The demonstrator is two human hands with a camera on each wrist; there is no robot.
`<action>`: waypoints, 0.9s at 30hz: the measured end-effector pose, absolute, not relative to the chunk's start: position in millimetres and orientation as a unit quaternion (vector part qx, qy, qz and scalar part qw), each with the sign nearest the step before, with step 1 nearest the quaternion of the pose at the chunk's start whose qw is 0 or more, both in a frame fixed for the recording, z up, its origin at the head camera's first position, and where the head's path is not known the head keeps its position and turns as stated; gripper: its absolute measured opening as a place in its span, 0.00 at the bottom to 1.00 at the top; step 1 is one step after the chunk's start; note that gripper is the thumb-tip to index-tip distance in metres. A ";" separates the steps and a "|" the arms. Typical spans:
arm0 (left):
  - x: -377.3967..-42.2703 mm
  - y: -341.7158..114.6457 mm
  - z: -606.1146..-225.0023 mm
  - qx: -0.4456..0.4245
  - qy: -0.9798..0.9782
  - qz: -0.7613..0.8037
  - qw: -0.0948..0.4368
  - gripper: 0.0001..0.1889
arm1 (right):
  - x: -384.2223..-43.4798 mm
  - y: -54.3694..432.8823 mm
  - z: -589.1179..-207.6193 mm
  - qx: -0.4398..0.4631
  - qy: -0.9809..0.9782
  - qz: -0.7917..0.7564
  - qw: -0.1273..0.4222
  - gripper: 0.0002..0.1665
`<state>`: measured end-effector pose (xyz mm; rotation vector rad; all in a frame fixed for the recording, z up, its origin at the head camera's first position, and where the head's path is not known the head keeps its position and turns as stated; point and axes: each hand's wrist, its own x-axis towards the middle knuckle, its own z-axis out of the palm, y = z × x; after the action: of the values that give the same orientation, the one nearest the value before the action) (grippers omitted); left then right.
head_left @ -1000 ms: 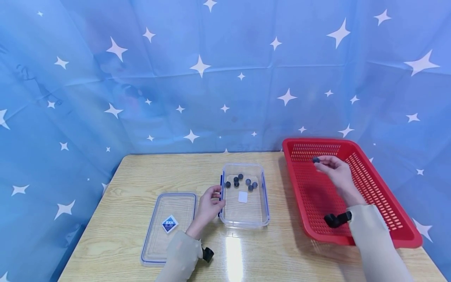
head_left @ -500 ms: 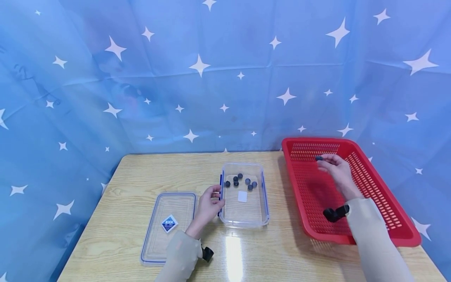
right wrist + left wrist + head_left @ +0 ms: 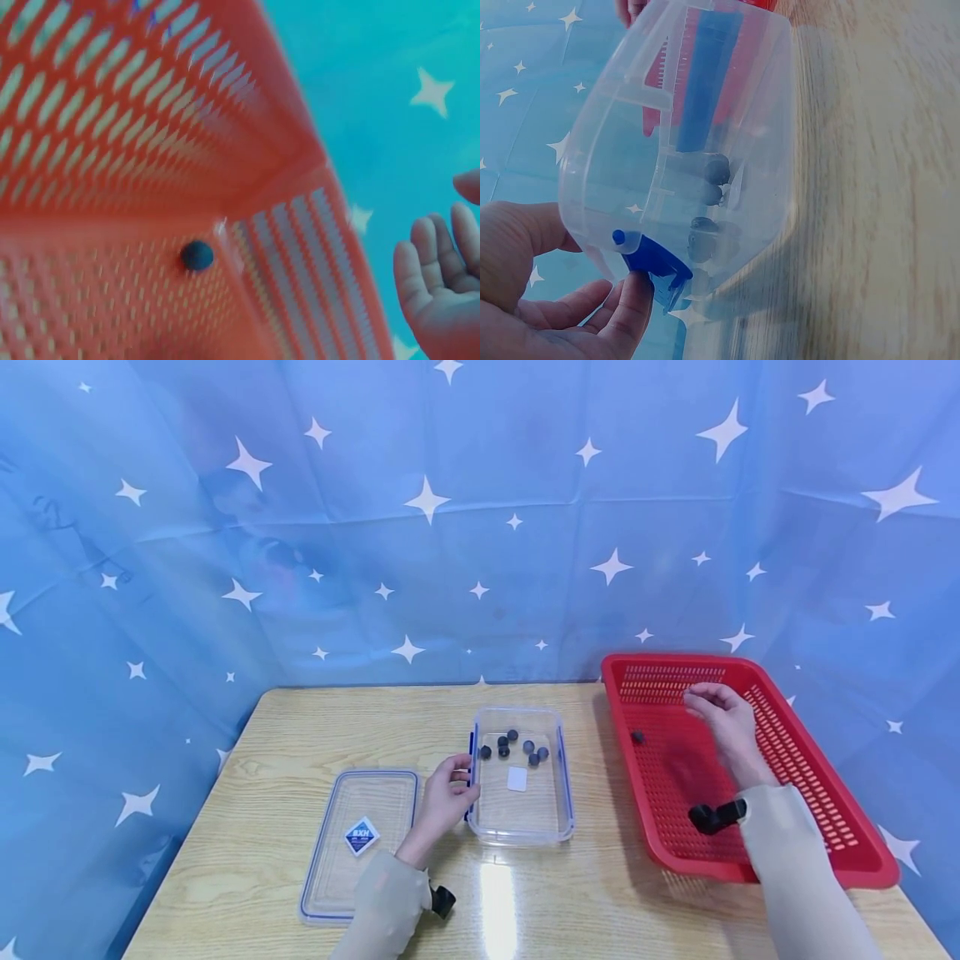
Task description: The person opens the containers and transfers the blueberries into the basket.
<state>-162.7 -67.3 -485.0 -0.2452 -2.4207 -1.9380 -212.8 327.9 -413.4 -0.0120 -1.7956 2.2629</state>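
My left hand (image 3: 444,793) grips the left side of a clear plastic food container (image 3: 525,818), its fingers at the blue clip (image 3: 656,262) in the left wrist view. Several dark blueberries (image 3: 533,759) lie inside, mostly toward the far end, near a white square label (image 3: 517,778). Over the far part of a red plastic basket (image 3: 705,867), my right hand (image 3: 727,727) hovers with loosely bent fingers and nothing between them. One blueberry (image 3: 637,737) sits on the basket's floor by the left wall; the right wrist view shows this same blueberry (image 3: 197,256) near a corner.
A clear lid (image 3: 390,802) with a blue seal and a blue-and-white sticker (image 3: 362,837) lies left of the container, beside my left forearm. A blue curtain (image 3: 450,568) with white stars hangs behind the wooden table (image 3: 300,727).
The blueberry that my right hand pinched has dropped to the basket's floor. That hand has shifted slightly right, its fingers apart from the berry. My left hand stays on the container.
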 end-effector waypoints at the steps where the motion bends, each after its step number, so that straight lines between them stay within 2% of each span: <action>1: -162.5 -67.4 -484.9 -0.078 -0.778 -0.623 0.015 0.24 | -211.2 323.8 -409.6 0.002 -0.614 0.780 0.124 0.07; 7: -160.3 -66.5 -479.4 -0.077 -0.777 -0.625 0.011 0.24 | -208.9 296.8 -395.1 0.024 -0.611 0.781 0.128 0.07; 14: -147.0 -64.1 -448.2 -0.082 -0.771 -0.631 0.004 0.23 | -207.3 266.6 -381.8 0.049 -0.622 0.770 0.134 0.05; 27: -144.5 -63.2 -444.2 -0.080 -0.773 -0.630 0.005 0.23 | -203.8 229.0 -369.6 0.037 -0.669 0.733 0.114 0.05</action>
<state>-144.5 -63.2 -444.2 -0.2497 -2.4191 -1.9722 -203.8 229.0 -369.6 0.1073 -1.9617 2.1502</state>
